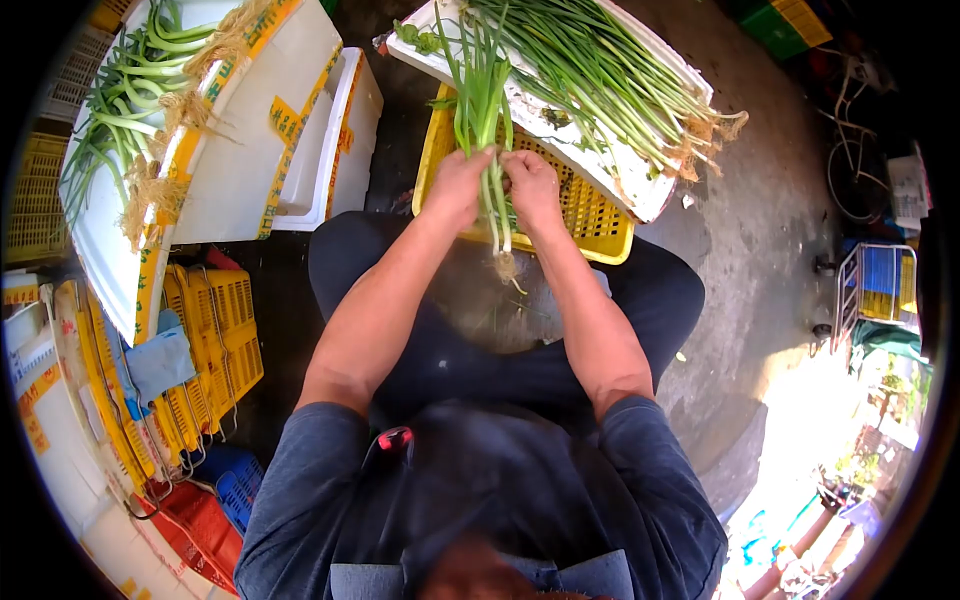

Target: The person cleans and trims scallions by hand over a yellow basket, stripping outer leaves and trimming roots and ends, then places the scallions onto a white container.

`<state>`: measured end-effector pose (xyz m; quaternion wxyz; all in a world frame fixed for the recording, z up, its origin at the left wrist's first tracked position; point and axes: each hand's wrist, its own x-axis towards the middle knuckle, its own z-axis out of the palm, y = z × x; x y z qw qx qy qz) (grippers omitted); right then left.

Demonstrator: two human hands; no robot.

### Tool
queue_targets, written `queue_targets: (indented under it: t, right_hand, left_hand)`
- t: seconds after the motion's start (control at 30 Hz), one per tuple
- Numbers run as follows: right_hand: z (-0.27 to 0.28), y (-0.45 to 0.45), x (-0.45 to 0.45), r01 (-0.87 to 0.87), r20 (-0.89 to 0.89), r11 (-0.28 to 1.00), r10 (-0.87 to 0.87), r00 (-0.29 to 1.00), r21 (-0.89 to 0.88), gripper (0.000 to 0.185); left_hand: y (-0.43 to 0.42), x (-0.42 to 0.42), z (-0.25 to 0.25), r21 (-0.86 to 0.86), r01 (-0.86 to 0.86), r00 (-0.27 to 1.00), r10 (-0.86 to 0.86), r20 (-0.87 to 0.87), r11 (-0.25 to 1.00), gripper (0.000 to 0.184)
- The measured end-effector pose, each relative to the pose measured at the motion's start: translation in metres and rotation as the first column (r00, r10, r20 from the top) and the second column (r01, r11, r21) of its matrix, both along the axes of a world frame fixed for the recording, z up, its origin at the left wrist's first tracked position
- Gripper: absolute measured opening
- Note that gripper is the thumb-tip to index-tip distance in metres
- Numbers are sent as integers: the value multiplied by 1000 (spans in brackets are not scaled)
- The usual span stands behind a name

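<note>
Between my knees I hold a small bunch of green onions (pixel 488 110), leaves pointing away and the rooted white ends hanging toward me. My left hand (pixel 462 183) is closed round the stalks from the left. At their right side my right hand (pixel 531 184) has its fingers pinched against the bunch; what exactly the fingertips grip is partly hidden. Below and behind the hands stands a yellow plastic crate (pixel 590 205). A white foam tray (pixel 655 192) rests over the crate's far side, loaded with a large pile of long green onions (pixel 600 85), roots to the right.
At left, a white foam lid (pixel 110 265) bears several green onion bunches (pixel 150 95) with roots. Beside it are a white foam box (pixel 355 130), yellow crates (pixel 220 330) and a red crate (pixel 195 530). A metal-framed cart (pixel 880 280) stands at far right on the concrete floor.
</note>
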<state>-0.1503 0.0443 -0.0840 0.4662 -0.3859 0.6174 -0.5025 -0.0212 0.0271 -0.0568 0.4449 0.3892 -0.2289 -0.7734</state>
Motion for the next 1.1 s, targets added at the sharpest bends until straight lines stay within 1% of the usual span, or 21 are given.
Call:
queue_targets:
  t: [0.1,0.2,0.3,0.4,0.43,0.53,0.57,0.67,0.7,0.8,0.83,0.9,0.93,0.97,1.0,1.07,1.1]
  right_hand:
    - [-2,13,6,123,193,990,-108,975,-69,14]
    - [6,29,5,151,302,989,-144,942,0,12]
    - [18,47,7,192,418,981,-160,894,-35,10]
    - [22,66,3,244,425,964,-179,888,-104,9]
    - [27,75,-1,226,385,967,-165,908,-120,8]
    - [49,102,-6,254,466,955,-158,870,-151,9]
    - [58,108,-6,277,542,936,-119,832,-219,11]
    - [82,128,-17,258,564,897,-11,826,-360,10]
    - [91,134,-22,229,534,892,17,846,-391,12]
    - [124,148,-26,254,643,896,43,765,-363,14]
    - [130,152,-29,246,665,896,71,743,-369,15]
    - [143,158,-35,256,619,875,61,783,-411,15]
    - [147,161,-39,260,595,864,56,802,-431,15]
    - [149,160,-43,244,472,847,9,882,-472,16]
    - [147,156,-48,244,387,845,-47,921,-477,16]
    - [134,140,-57,239,213,834,-149,966,-498,14]
    - [121,129,-62,215,88,836,-198,976,-505,13]
  left_hand:
    - [-4,1,-10,-17,17,999,-16,41,1000,20]
    - [-5,-2,-1,55,2,1000,-4,29,998,22]
    - [-6,-1,9,94,25,995,-34,97,995,23]
    - [-5,1,13,111,19,997,-28,78,994,25]
    - [-6,3,14,126,5,998,-13,60,992,25]
    - [-13,6,16,157,-32,999,32,4,987,23]
    - [-14,7,15,156,-39,999,42,-14,987,23]
    - [-18,10,15,170,-98,995,102,-21,981,22]
    - [-19,10,15,178,-122,992,127,-15,976,21]
    - [-20,11,15,177,-127,990,136,-45,976,21]
    - [-23,11,14,186,-141,989,146,-15,972,21]
    - [-26,12,13,205,-171,985,165,47,964,22]
    - [-23,13,14,187,-151,988,144,49,971,22]
    - [-22,13,16,166,-130,991,123,51,978,23]
    - [-23,13,20,136,-107,994,101,53,985,23]
    - [-20,9,17,94,-58,998,57,7,994,27]
    - [-19,8,19,68,-54,998,55,-12,996,28]
